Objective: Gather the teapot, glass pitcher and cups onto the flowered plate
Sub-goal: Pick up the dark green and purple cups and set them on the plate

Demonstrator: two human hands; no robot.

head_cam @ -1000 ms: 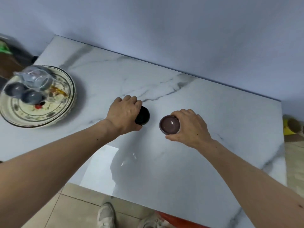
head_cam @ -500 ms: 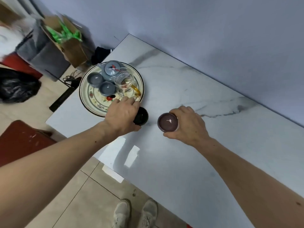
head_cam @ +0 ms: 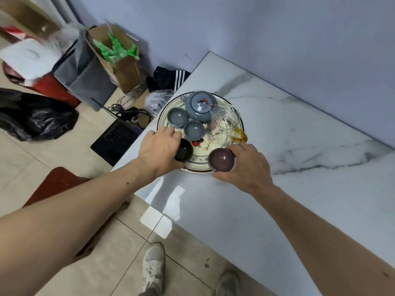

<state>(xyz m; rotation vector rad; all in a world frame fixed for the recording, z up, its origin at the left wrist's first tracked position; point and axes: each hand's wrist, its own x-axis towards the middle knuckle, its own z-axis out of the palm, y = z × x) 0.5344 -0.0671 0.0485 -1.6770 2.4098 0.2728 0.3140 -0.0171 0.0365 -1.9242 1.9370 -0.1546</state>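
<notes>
The flowered plate (head_cam: 199, 165) sits at the left corner of the marble table. On it stand a blue-grey teapot (head_cam: 199, 105), two blue-grey cups (head_cam: 177, 117) (head_cam: 194, 129) and a glass pitcher (head_cam: 225, 124) with a yellow handle. My left hand (head_cam: 159, 149) grips a black cup (head_cam: 184, 149) over the plate's near left rim. My right hand (head_cam: 243, 165) grips a purple cup (head_cam: 221, 160) over the plate's near right rim. Whether either cup touches the plate, I cannot tell.
The marble table (head_cam: 277, 167) runs along a blue wall to the right. Left of it on the floor are a cardboard box (head_cam: 119, 60), a grey bag (head_cam: 83, 75), a black bag (head_cam: 36, 116), a laptop (head_cam: 117, 138) and a red stool (head_cam: 55, 184). My shoes (head_cam: 152, 268) stand below.
Both hands carried their cups left from the table's middle to the plate's near rim. The view swung left, and the plate now lies in the middle of it.
</notes>
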